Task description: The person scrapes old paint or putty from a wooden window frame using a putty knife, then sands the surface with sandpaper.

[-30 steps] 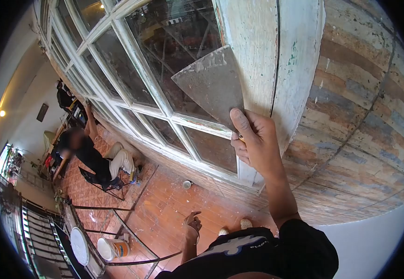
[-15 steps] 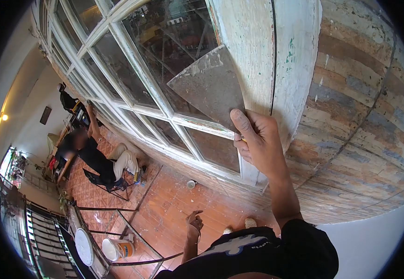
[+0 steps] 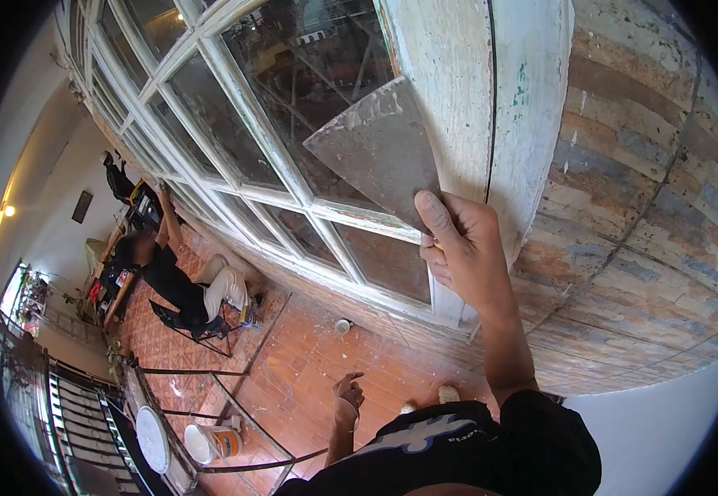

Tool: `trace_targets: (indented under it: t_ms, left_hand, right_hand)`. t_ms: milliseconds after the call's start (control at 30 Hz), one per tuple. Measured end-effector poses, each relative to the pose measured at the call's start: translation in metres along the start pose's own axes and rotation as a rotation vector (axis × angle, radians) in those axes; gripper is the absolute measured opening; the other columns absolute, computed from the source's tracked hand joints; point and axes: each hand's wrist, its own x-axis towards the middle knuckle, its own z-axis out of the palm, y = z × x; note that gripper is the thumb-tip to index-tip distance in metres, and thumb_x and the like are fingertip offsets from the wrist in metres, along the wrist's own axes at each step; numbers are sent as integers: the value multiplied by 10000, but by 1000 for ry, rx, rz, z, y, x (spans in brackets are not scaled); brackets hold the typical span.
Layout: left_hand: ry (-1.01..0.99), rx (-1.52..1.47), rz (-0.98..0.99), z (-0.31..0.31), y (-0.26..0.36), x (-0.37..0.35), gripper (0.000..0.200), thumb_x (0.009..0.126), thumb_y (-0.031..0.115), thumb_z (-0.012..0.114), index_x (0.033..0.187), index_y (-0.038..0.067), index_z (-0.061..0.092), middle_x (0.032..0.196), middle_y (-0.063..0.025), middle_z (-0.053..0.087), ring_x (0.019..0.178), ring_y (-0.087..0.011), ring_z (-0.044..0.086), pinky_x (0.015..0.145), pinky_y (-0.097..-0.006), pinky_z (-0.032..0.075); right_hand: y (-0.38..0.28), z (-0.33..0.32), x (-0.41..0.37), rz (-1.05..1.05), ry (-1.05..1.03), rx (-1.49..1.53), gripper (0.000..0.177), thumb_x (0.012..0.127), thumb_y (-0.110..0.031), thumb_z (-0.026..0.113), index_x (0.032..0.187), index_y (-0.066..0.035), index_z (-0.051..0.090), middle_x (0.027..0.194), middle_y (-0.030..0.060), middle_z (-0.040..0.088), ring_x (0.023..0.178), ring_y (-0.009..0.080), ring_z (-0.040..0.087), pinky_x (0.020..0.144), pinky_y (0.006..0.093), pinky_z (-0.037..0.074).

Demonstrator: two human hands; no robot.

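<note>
In the head view, my right hand (image 3: pixel 468 248) is wrapped around the handle of a wide putty knife (image 3: pixel 379 153). Its grey, smeared blade points up and left, with its edge over the window glass and the corner at the peeling white frame (image 3: pixel 450 107). A bit of yellow shows on the handle beneath my thumb. My left hand (image 3: pixel 348 393) hangs low at my side above the tiled floor, its fingers apart and nothing in them.
A person (image 3: pixel 181 281) sits on a folding chair at the left, one arm raised to the window. A white bucket (image 3: pixel 202 444) stands by a metal frame (image 3: pixel 264 422). A small cup (image 3: pixel 342 326) is on the floor. Stone-pattern tile (image 3: pixel 615 207) covers the wall at right.
The view has shifted slightly. My right hand still grips the putty knife at nearly the same spot on the window frame. The seated person has moved their head and arms a little.
</note>
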Motion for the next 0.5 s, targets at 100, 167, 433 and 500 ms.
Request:
trace_targets:
  t_ms: [100, 167, 433, 500]
  left_hand:
    - [-31, -1, 17, -4, -5, -1, 276, 945, 197, 550, 1077, -26, 647, 529, 50, 327, 391, -53, 279, 366, -226, 198]
    - [-64, -12, 36, -3, -6, -3, 282, 950, 202, 545, 1081, -27, 644, 526, 51, 324, 392, -52, 276, 369, -226, 197]
    - [-48, 30, 6, 0, -4, -6, 309, 964, 224, 534, 1105, -32, 634, 536, 57, 321, 397, -47, 264, 383, -221, 195]
    - [-60, 28, 14, -1, -4, -6, 308, 962, 223, 537, 1104, -32, 634, 538, 57, 321, 397, -47, 265, 383, -220, 196]
  right_hand:
    - [1, -2, -2, 24, 1, 39, 434, 985, -371, 599, 749, -13, 531, 583, -44, 419, 448, 8, 337, 370, 208, 221]
    - [2, -3, -1, 21, -14, 42, 432, 984, -371, 600, 750, -15, 529, 574, -49, 408, 442, 4, 331, 366, 206, 214]
    - [17, -7, -10, 78, -11, 33, 462, 998, -398, 563, 703, -48, 501, 509, -43, 392, 373, 13, 313, 324, 207, 214]
    - [19, -11, -11, 96, -35, 31, 487, 1007, -424, 536, 684, -62, 489, 489, -38, 385, 348, 19, 305, 305, 211, 216]
